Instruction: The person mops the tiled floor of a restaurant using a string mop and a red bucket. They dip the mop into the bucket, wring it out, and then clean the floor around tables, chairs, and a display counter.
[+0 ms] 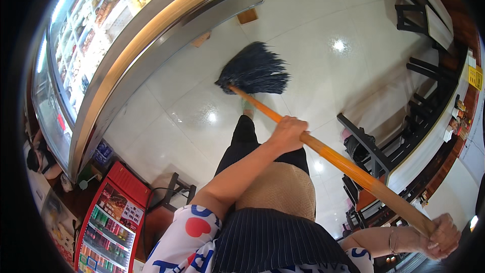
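Note:
A mop with a wooden handle [333,153] runs slantwise across the head view, from lower right to upper middle. My left hand [289,133] grips the handle around its middle. Near its upper end, at the lower right, my right hand [443,237] is closed around the wood. The dark mop head [257,70] lies on the pale tiled floor [314,38], its strands fanned out to the right. Just beneath the mop head is one of my feet [248,112], partly hidden by the strands and handle.
At upper left stands a lit glass display case [151,45] of food. A red drinks fridge [125,193] and a dark stool [176,187] are at lower left. Tables [413,163] and dark chairs [363,140] line the right. Brown pieces [247,16] lie by the case's base.

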The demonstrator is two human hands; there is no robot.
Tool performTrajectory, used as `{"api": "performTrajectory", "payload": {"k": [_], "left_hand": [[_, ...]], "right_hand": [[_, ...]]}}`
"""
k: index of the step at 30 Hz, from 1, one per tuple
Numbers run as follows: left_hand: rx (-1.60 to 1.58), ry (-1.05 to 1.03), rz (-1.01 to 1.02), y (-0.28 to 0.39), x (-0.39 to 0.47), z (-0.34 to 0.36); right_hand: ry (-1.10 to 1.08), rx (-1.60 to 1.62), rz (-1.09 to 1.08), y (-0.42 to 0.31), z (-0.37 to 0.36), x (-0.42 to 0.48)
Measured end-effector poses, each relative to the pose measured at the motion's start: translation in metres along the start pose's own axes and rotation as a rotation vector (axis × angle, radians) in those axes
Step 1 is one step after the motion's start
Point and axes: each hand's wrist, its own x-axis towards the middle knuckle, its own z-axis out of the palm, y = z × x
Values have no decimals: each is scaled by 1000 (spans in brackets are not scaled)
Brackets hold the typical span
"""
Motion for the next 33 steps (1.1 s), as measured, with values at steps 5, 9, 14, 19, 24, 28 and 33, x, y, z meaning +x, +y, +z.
{"api": "performTrajectory", "payload": {"k": [5, 9, 14, 19, 24, 28, 33], "left_hand": [[53, 132, -118, -43, -47, -30], [2, 212, -192, -61, -66, -46], [26, 286, -216, -63, -70, -54], [-53, 324, -58, -41, -41, -50], [-34, 259, 46, -18, -6, -32], [-18, 162, 62, -9, 3, -29], [-6, 227, 109, -10, 1, -32]], "right_hand": [[-364, 640, 504, 24, 47, -38], [-490, 888, 620, 31, 103, -62], [-606, 945, 568, 18, 130, -57], [-733, 1026, 476, 0, 125, -21], [-581, 780, 411, -17, 64, 18], [31, 568, 230, -21, 49, 0], [-184, 534, 318, -23, 36, 7]]}}
